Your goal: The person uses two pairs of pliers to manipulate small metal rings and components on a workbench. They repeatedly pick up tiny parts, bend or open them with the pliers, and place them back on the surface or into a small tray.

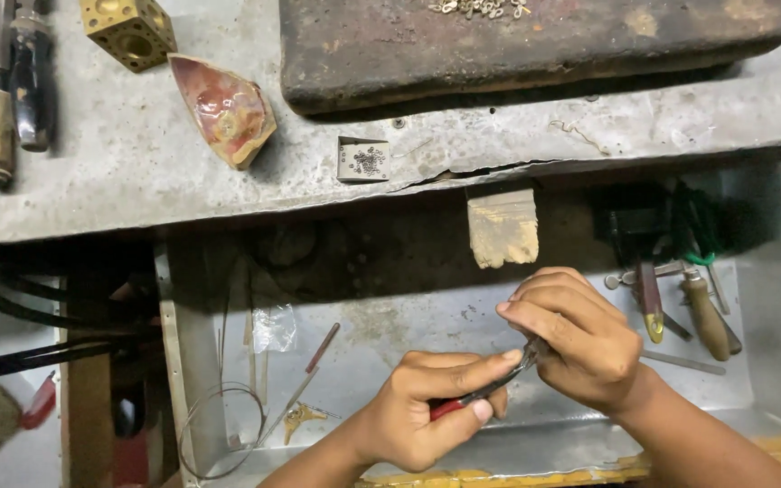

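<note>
My left hand (427,411) grips red-handled pliers (485,390); right hand (580,339) pinches at their tip. Wire coil (223,429) left, hand tools (680,307) right, wooden peg (502,228) far.

Pliers (490,387): jaw tips hidden under right hand (580,339); whatever's gripped there can't be seen. Red handles mostly buried in left hand (427,407). Both forearms cut off at bottom edge. Small bits on dark slab (535,45) cut by top edge, too tiny to ID. Specks on small grey block (362,160) also too small. Tools in tray's right corner (680,271) lost in shadow.
</note>
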